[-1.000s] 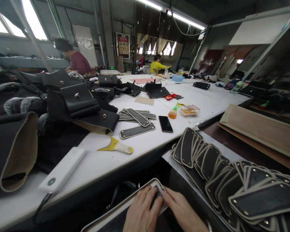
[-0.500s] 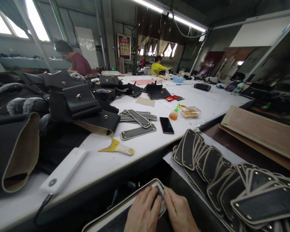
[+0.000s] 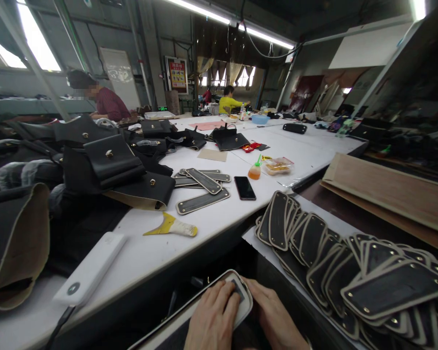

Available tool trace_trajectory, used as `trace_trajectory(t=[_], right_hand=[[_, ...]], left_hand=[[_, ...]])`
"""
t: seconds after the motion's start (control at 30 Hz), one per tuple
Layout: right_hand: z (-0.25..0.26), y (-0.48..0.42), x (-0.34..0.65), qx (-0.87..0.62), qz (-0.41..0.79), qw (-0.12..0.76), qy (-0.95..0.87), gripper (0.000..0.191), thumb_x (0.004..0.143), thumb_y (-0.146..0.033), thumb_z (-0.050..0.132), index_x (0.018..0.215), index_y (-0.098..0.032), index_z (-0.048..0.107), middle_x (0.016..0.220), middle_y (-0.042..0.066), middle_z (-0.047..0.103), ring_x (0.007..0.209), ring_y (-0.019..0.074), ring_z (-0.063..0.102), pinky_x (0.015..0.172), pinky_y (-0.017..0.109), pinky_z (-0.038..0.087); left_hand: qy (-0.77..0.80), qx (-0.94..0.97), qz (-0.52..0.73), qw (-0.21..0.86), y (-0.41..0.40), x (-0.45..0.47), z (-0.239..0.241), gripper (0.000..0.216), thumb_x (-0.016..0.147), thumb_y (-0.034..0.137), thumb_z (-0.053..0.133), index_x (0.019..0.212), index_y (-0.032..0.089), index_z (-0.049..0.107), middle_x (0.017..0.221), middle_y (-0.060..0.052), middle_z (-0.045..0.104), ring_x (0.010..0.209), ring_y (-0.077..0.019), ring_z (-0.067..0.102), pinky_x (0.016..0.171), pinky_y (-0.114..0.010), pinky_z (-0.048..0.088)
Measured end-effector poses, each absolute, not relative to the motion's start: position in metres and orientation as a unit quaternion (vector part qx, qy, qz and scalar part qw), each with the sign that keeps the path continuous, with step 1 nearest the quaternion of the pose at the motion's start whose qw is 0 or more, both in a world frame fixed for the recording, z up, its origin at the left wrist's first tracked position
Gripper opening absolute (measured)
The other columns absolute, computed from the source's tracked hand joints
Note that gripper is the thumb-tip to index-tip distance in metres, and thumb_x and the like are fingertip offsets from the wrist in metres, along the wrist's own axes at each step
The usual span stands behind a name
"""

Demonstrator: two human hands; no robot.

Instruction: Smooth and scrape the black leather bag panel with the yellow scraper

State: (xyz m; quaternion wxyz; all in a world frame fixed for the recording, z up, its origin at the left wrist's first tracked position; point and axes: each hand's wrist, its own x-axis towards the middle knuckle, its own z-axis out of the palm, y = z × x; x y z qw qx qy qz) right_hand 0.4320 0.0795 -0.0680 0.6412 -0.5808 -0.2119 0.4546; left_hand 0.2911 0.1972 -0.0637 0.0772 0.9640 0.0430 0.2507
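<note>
Here, both hands are pressing on the rounded end of a long black panel with a pale border [image 3: 204,311], low at the table's near edge: left hand [image 3: 213,321] flat on top, right hand [image 3: 273,318] gripping its edge. Smoothing seems underway; continuing calls for firm, even pressure.

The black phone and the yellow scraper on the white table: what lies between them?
In the head view, one long dark panel lies between the phone and the scraper.

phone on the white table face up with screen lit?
No, the phone lies flat on the white table with a dark screen, beside the orange bottle.
</note>
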Motion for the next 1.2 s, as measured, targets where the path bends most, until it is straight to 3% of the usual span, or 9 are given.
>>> trace_trajectory(t=[0.1,0.27,0.43,0.67,0.87,0.97,1.07,1.13,1.2], right_hand=[[-0.084,0.084,0.427,-0.537,0.477,0.681,-0.142,0.042,0.079,-0.056,0.071,0.098,-0.019,0.076,0.099,0.007,0.07,0.098,0.0249,0.06,0.093,0.036,0.044],[-0.098,0.087,0.426,-0.56,0.468,0.674,-0.115,0.045,0.077,-0.06,0.072,0.096,-0.019,0.076,0.09,0.005,0.069,0.087,0.0211,0.058,0.08,0.031,0.046],[-0.088,0.086,0.431,-0.611,0.44,0.612,-0.241,0.043,0.089,-0.056,0.059,0.1,-0.017,0.074,0.098,0.008,0.066,0.089,0.0222,0.057,0.086,0.035,0.045],[-0.082,0.09,0.437,-0.669,0.419,0.534,-0.302,0.047,0.091,-0.058,0.053,0.1,-0.017,0.074,0.091,0.007,0.064,0.086,0.0229,0.059,0.077,0.033,0.045],[-0.074,0.095,0.437,-0.713,0.373,0.472,-0.361,0.05,0.095,-0.057,0.045,0.09,-0.016,0.074,0.09,0.008,0.063,0.087,0.0232,0.059,0.083,0.034,0.044],[-0.075,0.097,0.436,-0.734,0.354,0.453,-0.362,0.051,0.095,-0.058,0.042,0.086,-0.018,0.071,0.086,0.006,0.061,0.083,0.022,0.058,0.078,0.033,0.044],[-0.077,0.098,0.437,-0.746,0.342,0.437,-0.368,0.05,0.094,-0.06,0.041,0.08,-0.02,0.069,0.08,0.004,0.059,0.079,0.0219,0.056,0.075,0.034,0.043],[-0.075,0.099,0.438,-0.747,0.341,0.429,-0.377,0.049,0.093,-0.06,0.043,0.079,-0.021,0.069,0.078,0.003,0.059,0.079,0.0227,0.055,0.077,0.035,0.041],[-0.072,0.098,0.438,-0.745,0.345,0.422,-0.384,0.048,0.092,-0.06,0.043,0.082,-0.022,0.07,0.08,0.004,0.061,0.083,0.024,0.055,0.08,0.036,0.04]], left_hand=[[0.037,0.967,0.244,0.061,0.197,0.29,-0.072,0.031,0.093,0.036,0.053,0.12,0.022,0.058,0.124,-0.002,0.066,0.11,-0.0188,0.063,0.091,-0.027,0.054],[0.061,0.969,0.235,0.048,0.196,0.289,-0.085,0.027,0.097,0.031,0.049,0.121,0.024,0.059,0.127,0.002,0.066,0.112,-0.018,0.063,0.092,-0.027,0.054],[0.056,0.965,0.256,0.019,0.196,0.287,-0.088,0.025,0.096,0.028,0.051,0.118,0.025,0.062,0.123,0.003,0.069,0.107,-0.016,0.066,0.086,-0.026,0.054],[0.144,0.949,0.271,0.073,0.178,0.29,-0.092,0.029,0.093,0.014,0.049,0.113,0.029,0.063,0.121,0.006,0.071,0.106,-0.017,0.067,0.091,-0.031,0.048],[0.15,0.948,0.26,0.108,0.178,0.29,-0.093,0.033,0.09,0.014,0.052,0.118,0.028,0.061,0.125,0.005,0.069,0.111,-0.0179,0.065,0.092,-0.033,0.049],[0.09,0.954,0.221,0.18,0.189,0.286,-0.08,0.04,0.087,0.027,0.059,0.127,0.023,0.056,0.131,-0.003,0.065,0.116,-0.0237,0.063,0.093,-0.036,0.051],[0.101,0.923,0.171,0.33,0.195,0.28,-0.06,0.061,0.078,0.04,0.068,0.134,0.023,0.049,0.135,-0.007,0.061,0.121,-0.0297,0.059,0.104,-0.052,0.044],[0.136,0.884,0.158,0.418,0.195,0.277,-0.045,0.064,0.077,0.034,0.069,0.136,0.025,0.046,0.135,-0.006,0.06,0.123,-0.0281,0.057,0.112,-0.057,0.034],[0.175,0.848,0.171,0.47,0.193,0.273,-0.03,0.055,0.08,0.026,0.064,0.134,0.025,0.049,0.133,-0.006,0.062,0.123,-0.0247,0.057,0.113,-0.052,0.035]])
